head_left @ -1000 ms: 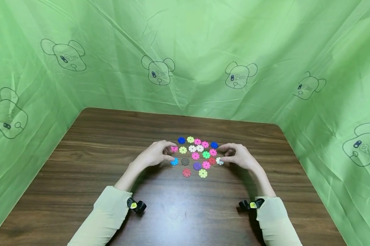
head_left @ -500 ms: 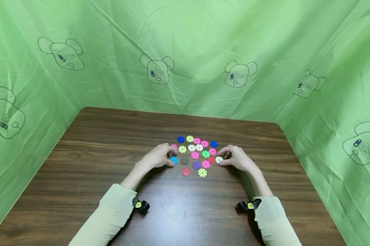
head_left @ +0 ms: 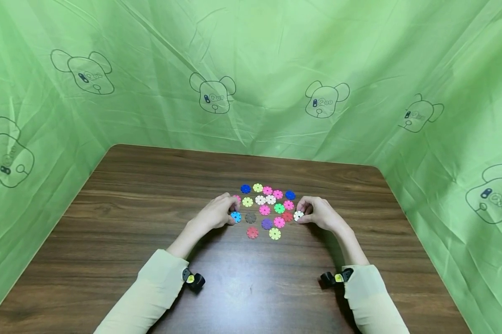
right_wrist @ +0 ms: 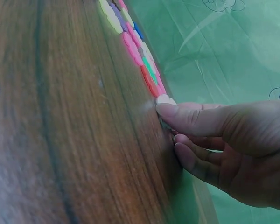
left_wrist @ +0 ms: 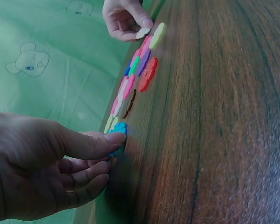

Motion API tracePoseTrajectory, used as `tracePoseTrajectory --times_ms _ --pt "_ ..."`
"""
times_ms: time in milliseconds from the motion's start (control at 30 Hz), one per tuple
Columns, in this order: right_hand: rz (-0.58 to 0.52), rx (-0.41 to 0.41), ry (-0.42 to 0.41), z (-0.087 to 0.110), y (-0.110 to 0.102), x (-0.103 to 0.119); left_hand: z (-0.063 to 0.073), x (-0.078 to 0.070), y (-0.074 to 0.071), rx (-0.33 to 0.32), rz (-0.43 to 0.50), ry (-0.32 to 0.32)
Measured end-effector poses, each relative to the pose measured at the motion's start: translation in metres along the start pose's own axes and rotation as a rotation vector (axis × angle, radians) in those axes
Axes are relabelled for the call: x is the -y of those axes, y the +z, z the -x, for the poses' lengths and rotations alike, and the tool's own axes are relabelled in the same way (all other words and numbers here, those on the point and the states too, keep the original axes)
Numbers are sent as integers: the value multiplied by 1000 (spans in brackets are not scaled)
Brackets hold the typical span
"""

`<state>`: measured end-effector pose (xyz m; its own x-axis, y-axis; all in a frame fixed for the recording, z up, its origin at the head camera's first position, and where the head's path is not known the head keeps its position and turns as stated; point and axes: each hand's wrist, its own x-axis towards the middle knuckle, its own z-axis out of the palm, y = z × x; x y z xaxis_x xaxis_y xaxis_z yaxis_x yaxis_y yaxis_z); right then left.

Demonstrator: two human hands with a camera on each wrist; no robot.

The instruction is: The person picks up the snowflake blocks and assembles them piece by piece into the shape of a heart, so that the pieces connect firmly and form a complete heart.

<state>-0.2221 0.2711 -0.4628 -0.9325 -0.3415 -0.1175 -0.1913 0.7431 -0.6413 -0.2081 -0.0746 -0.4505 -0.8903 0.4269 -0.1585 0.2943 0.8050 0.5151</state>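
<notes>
Notched plastic building discs in many colours lie flat on the brown wooden table [head_left: 242, 278]. At their left edge, my left hand [head_left: 215, 212] pinches a light blue disc [head_left: 236, 217] between thumb and fingers; the left wrist view shows the thumb [left_wrist: 115, 137] over this disc's edge. A pink disc [head_left: 237, 199] is partly hidden behind that hand. At the right edge of the group, my right hand [head_left: 320, 213] pinches a white disc [head_left: 298, 216]. In the left wrist view that white disc [left_wrist: 143, 33] tilts between the right hand's fingertips.
Between the hands lie a dark grey disc [head_left: 250, 217], a purple disc [head_left: 267, 223], a green disc [head_left: 279, 208] and several others. A red disc [head_left: 252, 232] and a yellow disc [head_left: 275, 234] are nearest the front. Green cloth [head_left: 267, 130] rises behind the table and at both sides.
The left thumb and fingers have closed from a wider spread onto the light blue disc. The right fingers have closed on the white disc, which has shifted slightly right since half a second ago.
</notes>
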Motion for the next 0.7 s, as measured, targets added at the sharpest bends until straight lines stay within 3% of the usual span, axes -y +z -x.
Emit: tracePoseTrajectory --times_ms 267,467,700 --pt "-29 -35 -27 4 0 0 -1 3 3 -20 89 36" --pt "-61 -122 -26 7 -1 1 0 3 0 -25 257 18" --pt "-111 -211 -45 8 -1 18 7 0 -3 -113 467 -20"
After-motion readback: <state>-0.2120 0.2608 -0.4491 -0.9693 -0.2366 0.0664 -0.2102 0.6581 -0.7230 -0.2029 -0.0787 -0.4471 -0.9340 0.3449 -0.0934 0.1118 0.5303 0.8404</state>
